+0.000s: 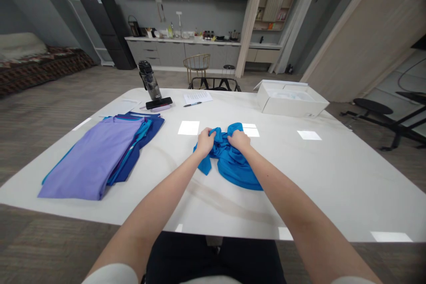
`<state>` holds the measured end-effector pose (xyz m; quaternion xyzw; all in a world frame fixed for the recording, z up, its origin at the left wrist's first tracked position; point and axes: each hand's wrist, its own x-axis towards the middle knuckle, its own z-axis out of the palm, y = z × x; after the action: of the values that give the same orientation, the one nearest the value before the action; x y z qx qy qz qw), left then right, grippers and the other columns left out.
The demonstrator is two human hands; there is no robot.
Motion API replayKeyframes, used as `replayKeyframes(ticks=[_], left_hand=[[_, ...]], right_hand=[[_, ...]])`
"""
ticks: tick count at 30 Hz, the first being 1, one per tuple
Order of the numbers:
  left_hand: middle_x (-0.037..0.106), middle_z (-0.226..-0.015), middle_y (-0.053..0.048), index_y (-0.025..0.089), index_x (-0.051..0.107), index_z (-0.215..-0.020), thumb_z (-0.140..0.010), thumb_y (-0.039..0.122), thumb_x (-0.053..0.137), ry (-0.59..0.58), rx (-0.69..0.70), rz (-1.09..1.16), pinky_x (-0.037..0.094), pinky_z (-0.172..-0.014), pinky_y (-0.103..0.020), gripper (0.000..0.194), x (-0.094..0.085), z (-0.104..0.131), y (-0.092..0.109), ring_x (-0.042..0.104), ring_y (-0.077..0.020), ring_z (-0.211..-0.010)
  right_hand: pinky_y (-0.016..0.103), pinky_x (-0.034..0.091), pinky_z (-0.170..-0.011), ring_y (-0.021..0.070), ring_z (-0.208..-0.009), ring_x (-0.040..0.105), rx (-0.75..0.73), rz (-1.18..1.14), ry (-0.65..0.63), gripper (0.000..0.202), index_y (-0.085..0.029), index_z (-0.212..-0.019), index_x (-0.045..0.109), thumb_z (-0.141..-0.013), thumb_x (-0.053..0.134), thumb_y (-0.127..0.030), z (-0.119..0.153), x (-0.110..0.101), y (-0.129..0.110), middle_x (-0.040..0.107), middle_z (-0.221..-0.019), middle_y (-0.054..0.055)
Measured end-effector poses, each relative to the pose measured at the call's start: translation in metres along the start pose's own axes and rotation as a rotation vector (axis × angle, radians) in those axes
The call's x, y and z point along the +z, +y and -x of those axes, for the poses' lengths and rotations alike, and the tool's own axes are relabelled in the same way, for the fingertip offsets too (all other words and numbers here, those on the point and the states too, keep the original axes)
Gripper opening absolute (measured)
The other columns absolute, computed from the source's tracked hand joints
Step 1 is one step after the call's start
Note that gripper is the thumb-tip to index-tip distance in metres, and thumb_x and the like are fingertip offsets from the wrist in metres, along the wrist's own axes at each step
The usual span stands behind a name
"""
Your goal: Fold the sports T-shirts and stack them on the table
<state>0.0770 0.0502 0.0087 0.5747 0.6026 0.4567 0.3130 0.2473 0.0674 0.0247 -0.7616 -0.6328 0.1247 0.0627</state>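
A crumpled bright blue garment (234, 166) lies on the white table (326, 177) in front of me. My left hand (205, 143) is closed on its upper left part, and my right hand (239, 141) grips it a little further right. Gathered folds of the cloth run between the two hands, while a rounded part spreads toward me below my right hand. To the left rests a stack of flat garments, with a lavender one (96, 155) on top and blue and teal ones showing beneath it.
At the far left of the table stand a dark bottle (149, 80) and a black phone-like object (159, 103). A printed sheet (203, 96) and a pen (192, 104) lie near the far edge. An open white box (289, 105) sits at the back right.
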Motion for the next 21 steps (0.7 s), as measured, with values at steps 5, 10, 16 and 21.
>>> replayKeyframes(ticks=[5,10,16,21], left_hand=[[0.068,-0.091,-0.002,0.022,0.062,-0.097,-0.096,0.026,0.054,0.158,0.049,0.058,0.047,-0.083,-0.030,0.009,-0.018,-0.002,0.006,0.063,-0.0188,-0.088],[0.064,-0.086,0.000,0.024,0.060,-0.099,-0.097,0.029,0.053,0.389,0.104,0.195,0.046,-0.080,-0.027,0.010,-0.051,-0.027,0.018,0.060,-0.0169,-0.083],[0.069,-0.098,-0.002,0.022,0.064,-0.100,-0.095,0.026,0.051,0.439,0.224,0.296,0.047,-0.091,-0.028,0.015,-0.082,-0.049,0.028,0.063,-0.0181,-0.098],[0.073,-0.093,-0.003,0.021,0.072,-0.097,-0.092,0.025,0.051,0.240,0.165,0.106,0.048,-0.089,-0.032,0.022,-0.067,-0.037,0.020,0.065,-0.0209,-0.092]], right_hand=[[0.036,0.051,-0.081,0.0289,-0.100,0.070,-0.049,-0.148,0.070,0.027,-0.022,-0.092,0.073,-0.095,0.054,-0.040,-0.009,-0.018,0.028,0.075,-0.102,0.013],[0.033,0.047,-0.076,0.0254,-0.087,0.066,-0.100,-0.259,0.328,0.027,-0.021,-0.088,0.069,-0.095,0.053,-0.042,-0.005,-0.065,0.086,0.074,-0.090,0.010],[0.038,0.047,-0.079,0.0297,-0.092,0.065,0.085,-0.093,0.393,0.033,-0.019,-0.101,0.070,-0.095,0.048,-0.043,-0.005,-0.101,0.170,0.072,-0.099,0.014],[0.042,0.048,-0.090,0.0327,-0.114,0.061,-0.020,0.069,0.177,0.046,-0.017,-0.129,0.066,-0.086,0.055,-0.028,-0.009,-0.071,0.158,0.065,-0.128,0.017]])
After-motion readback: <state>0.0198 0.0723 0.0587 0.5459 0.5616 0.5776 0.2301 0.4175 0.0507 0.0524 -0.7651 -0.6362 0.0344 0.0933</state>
